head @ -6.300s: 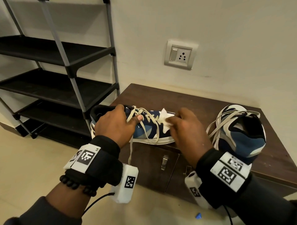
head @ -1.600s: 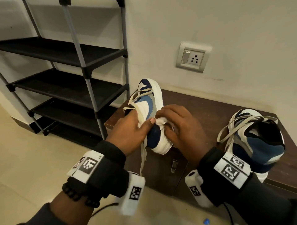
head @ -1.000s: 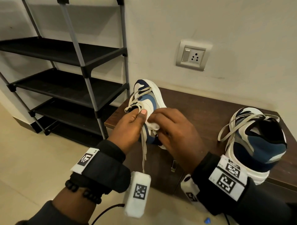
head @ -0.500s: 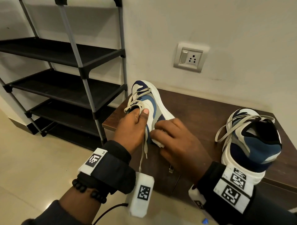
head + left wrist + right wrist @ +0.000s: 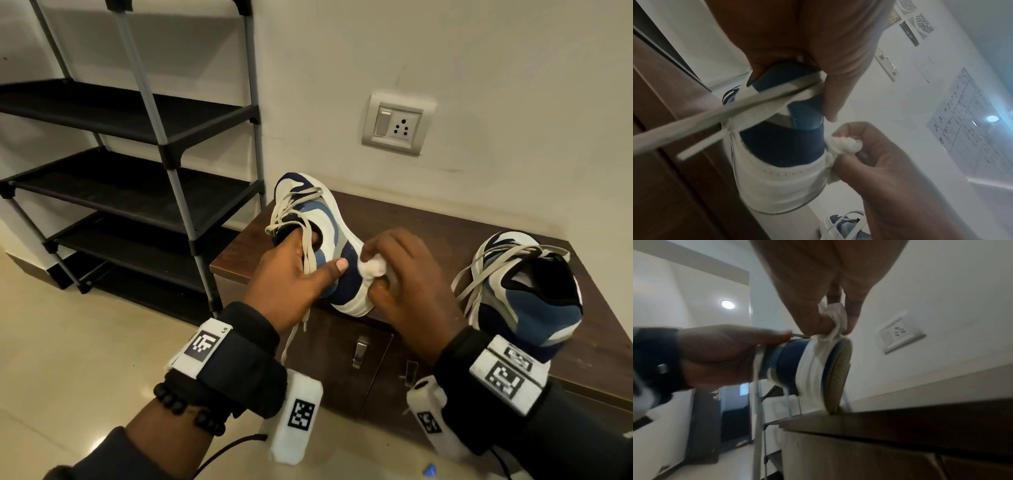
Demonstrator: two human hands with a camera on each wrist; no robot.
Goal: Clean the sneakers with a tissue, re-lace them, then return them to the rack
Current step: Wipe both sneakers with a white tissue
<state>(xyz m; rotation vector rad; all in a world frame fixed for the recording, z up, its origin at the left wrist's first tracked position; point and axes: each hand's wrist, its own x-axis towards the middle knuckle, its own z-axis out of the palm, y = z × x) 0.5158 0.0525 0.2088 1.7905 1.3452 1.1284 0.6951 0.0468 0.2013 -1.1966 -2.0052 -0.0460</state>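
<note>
Fingers of the left hand (image 5: 291, 277) curl round the tipped-up sneaker (image 5: 329, 240) on the counter (image 5: 428, 222), while the right hand (image 5: 404, 274) pinches a balled tissue (image 5: 371, 268) against its heel.

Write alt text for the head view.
A left hand holds a blue and white sneaker tilted on its side on a dark wooden cabinet while the right hand presses a crumpled tissue against its sole edge. A second sneaker stands to the right.

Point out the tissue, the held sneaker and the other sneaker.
tissue (image 5: 371, 269), head view, crumpled wad in the fingers.
held sneaker (image 5: 349, 277), head view, dark blue heel panel.
other sneaker (image 5: 534, 308), head view, blue side panel.
</note>
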